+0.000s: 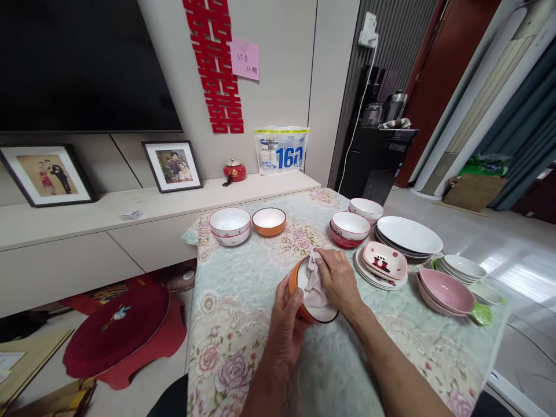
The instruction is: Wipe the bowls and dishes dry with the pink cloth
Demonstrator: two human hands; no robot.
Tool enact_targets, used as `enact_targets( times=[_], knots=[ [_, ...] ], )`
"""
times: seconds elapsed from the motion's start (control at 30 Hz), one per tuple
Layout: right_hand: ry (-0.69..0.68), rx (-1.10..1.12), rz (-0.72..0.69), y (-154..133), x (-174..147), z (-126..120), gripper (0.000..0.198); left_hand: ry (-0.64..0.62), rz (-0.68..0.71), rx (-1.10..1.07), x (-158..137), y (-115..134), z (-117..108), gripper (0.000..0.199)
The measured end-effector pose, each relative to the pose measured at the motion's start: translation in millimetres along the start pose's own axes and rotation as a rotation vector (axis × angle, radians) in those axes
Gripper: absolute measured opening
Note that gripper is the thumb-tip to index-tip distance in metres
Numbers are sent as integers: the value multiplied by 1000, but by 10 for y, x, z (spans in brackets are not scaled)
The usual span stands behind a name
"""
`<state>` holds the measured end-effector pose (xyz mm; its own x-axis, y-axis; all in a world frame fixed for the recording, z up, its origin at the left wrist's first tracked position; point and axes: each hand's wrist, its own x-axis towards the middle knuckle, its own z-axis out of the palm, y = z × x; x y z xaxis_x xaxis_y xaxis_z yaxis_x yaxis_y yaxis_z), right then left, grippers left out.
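Note:
My left hand (287, 307) grips an orange bowl (324, 314) with a white inside and dark rim, tilted above the table, the thumb over its near edge. A pale pinkish cloth (315, 289) lies inside the bowl, pinched in my right hand (339, 277) against the inner wall. Beyond the hands stands a second orange bowl (269, 222), upright. Beside it on the left are two stacked white bowls (230, 225) with red rims. The fingers of my left hand under the bowl are partly hidden.
On the floral tablecloth (234, 353), at right, are stacked red-rimmed bowls (350, 226), large white plates (409, 234), a cat-patterned square dish (384, 260), pink bowls (447, 289) and green-edged dishes (467, 267). Behind the table runs a low cabinet (174, 205). A red stool (125, 330) stands left.

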<state>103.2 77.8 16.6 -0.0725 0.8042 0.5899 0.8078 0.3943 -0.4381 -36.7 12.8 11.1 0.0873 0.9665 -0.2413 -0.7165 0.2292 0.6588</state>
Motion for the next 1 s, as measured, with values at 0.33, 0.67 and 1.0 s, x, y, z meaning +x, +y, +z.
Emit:
enact_targets(
  times=[0.33, 0.67, 1.0],
  knots=[
    [-154, 31, 179, 107, -36, 71, 26, 102, 162, 15, 35, -30, -6, 78],
    [50, 85, -95, 112, -20, -22, 29, -151, 89, 32, -29, 3, 34, 86],
    [99, 167, -415, -31, 3, -202, 35, -283, 2, 31, -91, 58, -1, 70]
  ],
)
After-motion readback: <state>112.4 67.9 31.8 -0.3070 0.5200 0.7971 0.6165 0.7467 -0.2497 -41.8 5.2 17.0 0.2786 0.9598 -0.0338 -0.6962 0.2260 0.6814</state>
